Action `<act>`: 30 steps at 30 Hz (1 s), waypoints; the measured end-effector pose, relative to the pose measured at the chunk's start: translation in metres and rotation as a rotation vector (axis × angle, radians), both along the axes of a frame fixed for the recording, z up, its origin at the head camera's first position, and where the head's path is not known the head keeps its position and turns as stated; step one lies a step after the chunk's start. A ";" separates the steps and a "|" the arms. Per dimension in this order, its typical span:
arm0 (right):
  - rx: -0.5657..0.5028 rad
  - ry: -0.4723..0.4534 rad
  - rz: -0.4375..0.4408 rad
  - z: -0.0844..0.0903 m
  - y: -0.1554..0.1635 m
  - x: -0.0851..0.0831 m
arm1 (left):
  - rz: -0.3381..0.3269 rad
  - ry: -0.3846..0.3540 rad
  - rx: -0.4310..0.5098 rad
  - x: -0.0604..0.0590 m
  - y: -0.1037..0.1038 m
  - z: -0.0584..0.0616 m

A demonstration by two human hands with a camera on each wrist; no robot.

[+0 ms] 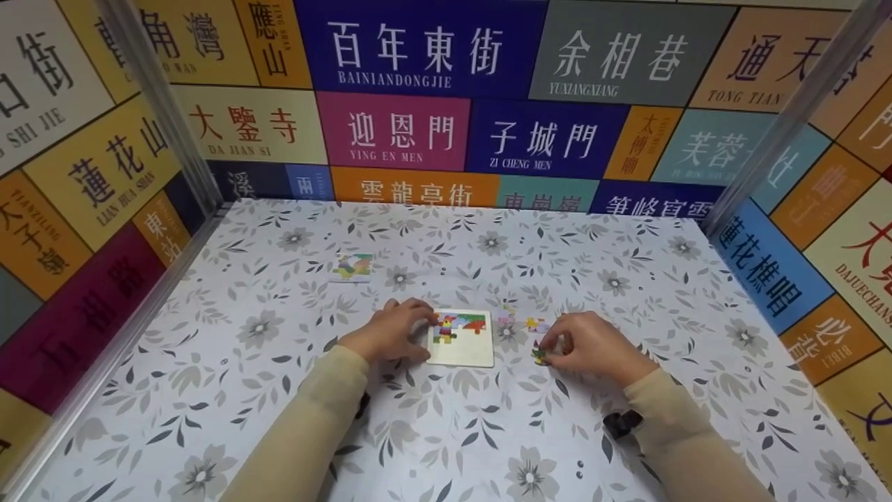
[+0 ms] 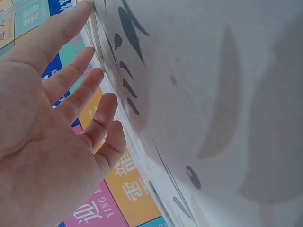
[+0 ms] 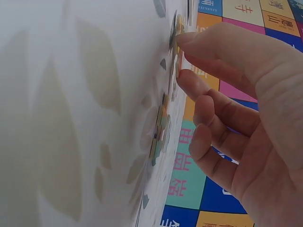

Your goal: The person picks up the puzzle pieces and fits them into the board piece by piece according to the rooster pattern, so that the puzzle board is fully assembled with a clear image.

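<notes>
Fingertips of our right hand (image 1: pixel 589 346) pinch a puzzle piece (image 1: pixel 539 355) just right of the puzzle board (image 1: pixel 461 339), whose left edge our flat left hand (image 1: pixel 391 332) steadies.

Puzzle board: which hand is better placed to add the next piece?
The right hand, probably: it pinches a loose piece beside the puzzle board, while the left hand rests on the board's left edge.

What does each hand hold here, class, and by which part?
The right hand pinches a small puzzle piece at its edge. The left hand holds nothing; its fingers rest on the puzzle board's left edge.
</notes>
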State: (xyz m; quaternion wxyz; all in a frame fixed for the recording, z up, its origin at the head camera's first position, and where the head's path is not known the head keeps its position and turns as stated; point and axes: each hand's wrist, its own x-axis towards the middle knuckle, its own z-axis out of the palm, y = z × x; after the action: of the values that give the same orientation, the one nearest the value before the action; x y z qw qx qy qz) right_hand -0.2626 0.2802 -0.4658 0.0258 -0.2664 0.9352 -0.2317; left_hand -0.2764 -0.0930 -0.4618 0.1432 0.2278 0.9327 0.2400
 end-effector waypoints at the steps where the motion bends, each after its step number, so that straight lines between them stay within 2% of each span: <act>1: -0.004 -0.009 0.002 0.001 -0.001 0.000 | -0.001 0.000 0.001 0.000 0.000 0.000; 7: -0.005 0.007 0.014 0.004 -0.012 -0.004 | -0.006 0.009 0.013 -0.002 0.001 0.001; 16: -0.023 0.038 0.075 0.010 -0.036 -0.006 | 0.007 -0.019 0.009 -0.001 0.000 0.000; 21: -0.021 0.079 0.126 0.012 -0.051 -0.009 | -0.010 0.018 0.011 -0.001 0.001 -0.001; 23: -0.028 0.069 0.139 0.013 -0.057 -0.010 | -0.016 0.030 0.012 -0.001 0.001 -0.001; 30: -0.036 0.045 0.171 0.011 -0.078 -0.016 | 0.001 0.000 0.002 -0.001 0.000 -0.003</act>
State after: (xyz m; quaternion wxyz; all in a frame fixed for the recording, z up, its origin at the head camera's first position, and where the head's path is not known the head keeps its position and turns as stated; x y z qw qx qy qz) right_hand -0.2783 0.2022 -0.4553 0.0197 -0.3506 0.9051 -0.2396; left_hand -0.2773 -0.0928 -0.4645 0.1429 0.2274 0.9326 0.2410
